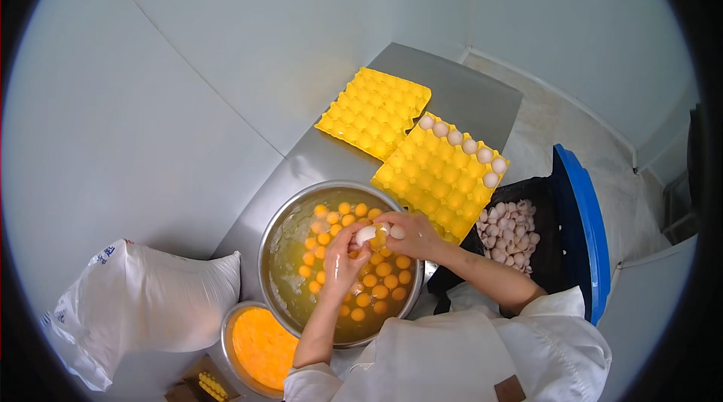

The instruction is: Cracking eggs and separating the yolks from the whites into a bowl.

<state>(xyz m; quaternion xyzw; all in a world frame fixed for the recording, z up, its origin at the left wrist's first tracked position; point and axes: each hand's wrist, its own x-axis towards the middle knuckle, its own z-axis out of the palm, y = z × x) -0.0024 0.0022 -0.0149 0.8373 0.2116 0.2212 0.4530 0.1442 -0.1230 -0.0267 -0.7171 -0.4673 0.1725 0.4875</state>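
Over a large steel bowl of raw eggs with many whole yolks, both hands are parting a cracked egg. My left hand holds one white shell part, and egg content hangs between the hands. In my right hand are the other shell part and a whitish egg or shell piece at the fingers. A yellow egg tray behind the right hand carries several eggs along its far edge. Another yellow tray, with no eggs seen in it, lies beyond.
At right, a black-lined bin with a blue rim holds many eggshells. A smaller steel bowl of orange egg mixture stands near the large bowl. A full white sack is at left, by the wall. A cardboard box sits lower left.
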